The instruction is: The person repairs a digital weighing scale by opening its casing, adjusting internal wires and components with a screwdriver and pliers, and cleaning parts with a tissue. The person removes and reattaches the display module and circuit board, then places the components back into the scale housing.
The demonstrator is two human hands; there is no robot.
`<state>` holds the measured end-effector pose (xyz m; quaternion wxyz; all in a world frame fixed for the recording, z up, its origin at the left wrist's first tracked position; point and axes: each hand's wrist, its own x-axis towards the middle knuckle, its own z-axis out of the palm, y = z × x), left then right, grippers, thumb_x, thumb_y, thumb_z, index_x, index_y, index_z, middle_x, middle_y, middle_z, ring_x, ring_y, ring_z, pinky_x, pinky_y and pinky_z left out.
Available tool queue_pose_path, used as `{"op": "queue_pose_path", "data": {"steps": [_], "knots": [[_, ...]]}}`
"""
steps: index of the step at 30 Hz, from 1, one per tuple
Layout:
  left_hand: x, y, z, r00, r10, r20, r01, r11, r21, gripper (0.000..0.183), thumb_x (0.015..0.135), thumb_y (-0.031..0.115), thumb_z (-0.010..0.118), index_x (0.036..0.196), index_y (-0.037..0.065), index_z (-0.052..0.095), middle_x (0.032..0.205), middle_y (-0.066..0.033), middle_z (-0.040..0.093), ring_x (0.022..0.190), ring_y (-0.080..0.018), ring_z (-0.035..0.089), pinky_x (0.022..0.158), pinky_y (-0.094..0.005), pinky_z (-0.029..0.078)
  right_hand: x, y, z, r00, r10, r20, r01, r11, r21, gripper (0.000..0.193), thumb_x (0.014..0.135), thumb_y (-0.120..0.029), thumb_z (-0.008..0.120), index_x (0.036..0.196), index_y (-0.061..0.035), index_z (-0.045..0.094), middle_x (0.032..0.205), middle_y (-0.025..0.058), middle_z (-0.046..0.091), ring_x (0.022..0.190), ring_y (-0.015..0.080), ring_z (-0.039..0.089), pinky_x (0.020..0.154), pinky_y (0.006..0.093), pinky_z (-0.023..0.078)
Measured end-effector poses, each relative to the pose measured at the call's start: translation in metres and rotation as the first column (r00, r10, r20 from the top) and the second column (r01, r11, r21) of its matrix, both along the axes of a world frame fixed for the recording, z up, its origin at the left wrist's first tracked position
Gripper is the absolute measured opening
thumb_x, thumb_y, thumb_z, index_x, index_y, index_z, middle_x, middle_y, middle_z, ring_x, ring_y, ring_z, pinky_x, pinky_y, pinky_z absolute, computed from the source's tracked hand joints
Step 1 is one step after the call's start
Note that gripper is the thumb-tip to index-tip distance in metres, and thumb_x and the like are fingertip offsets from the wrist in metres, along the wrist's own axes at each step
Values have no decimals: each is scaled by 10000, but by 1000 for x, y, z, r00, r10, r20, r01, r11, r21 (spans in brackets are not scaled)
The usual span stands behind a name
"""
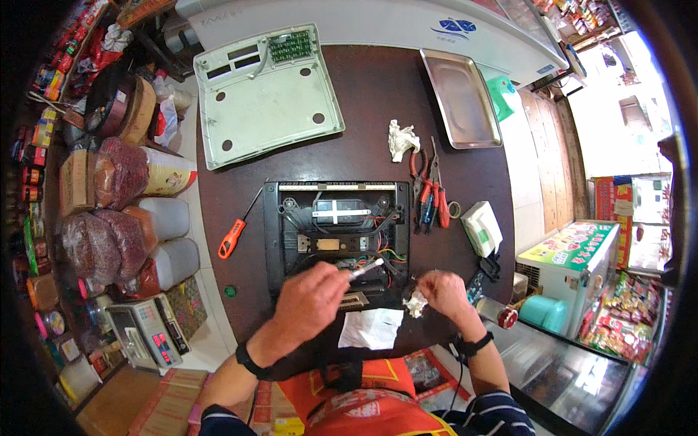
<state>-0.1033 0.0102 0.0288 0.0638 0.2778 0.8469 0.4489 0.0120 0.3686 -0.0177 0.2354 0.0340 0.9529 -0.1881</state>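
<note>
An opened black device base [291, 240] with wires and a small board lies in the middle of the dark brown table [363, 109]. My left hand [309, 298] is over its near edge, shut on a thin white and silver tool [366, 269] that points into the base. My right hand [442, 292] is at the base's near right corner, pinching a crumpled white wad [416, 304]. A white paper sheet [372, 328] lies at the table's near edge between my hands.
The device's white cover [265, 102] lies upside down at the far left, a metal tray [460, 98] at the far right. An orange-handled screwdriver [234, 237], red-handled pliers [430, 190], a crumpled tissue [401, 139] and a white box [482, 228] lie around the base. Bags and jars crowd the left.
</note>
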Motion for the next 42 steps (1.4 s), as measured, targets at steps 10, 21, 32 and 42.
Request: {"op": "queue_pose_path", "data": {"steps": [10,21,32,42], "knots": [[-123,60,-41,950,-158,-268,94,967,-235,154,917,60,719,1035,91,812,1012,-42,716,955,-282,673,856,-418,579,-136,-28,-36,895,29,-446,-69,995,-74,375,933,-212,851,1277,-72,797,1605,251,513,1439,453,529,1151,540,455],[-141,88,-65,924,-275,-264,189,932,-309,39,887,114,713,884,113,752,967,-24,674,975,-262,653,835,-406,543,-146,-29,-59,872,30,-489,-75,995,-72,342,898,-130,826,1240,-129,828,1689,257,443,1511,468,476,1196,551,421],[-141,127,-53,818,-441,-370,242,846,-475,102,871,162,721,791,119,766,928,-20,687,1017,-241,651,871,-384,523,-144,-29,-62,882,71,-467,-92,995,-24,316,927,-186,820,1231,-103,838,1683,257,444,1506,446,491,1172,555,438],[-191,104,-74,926,-372,-69,349,910,-225,120,876,25,741,930,72,838,928,-70,734,921,-337,655,835,-466,555,-144,-27,-63,898,37,-438,-73,995,-65,320,923,-179,830,1239,-133,852,1689,253,445,1495,433,504,1178,546,429]]}}
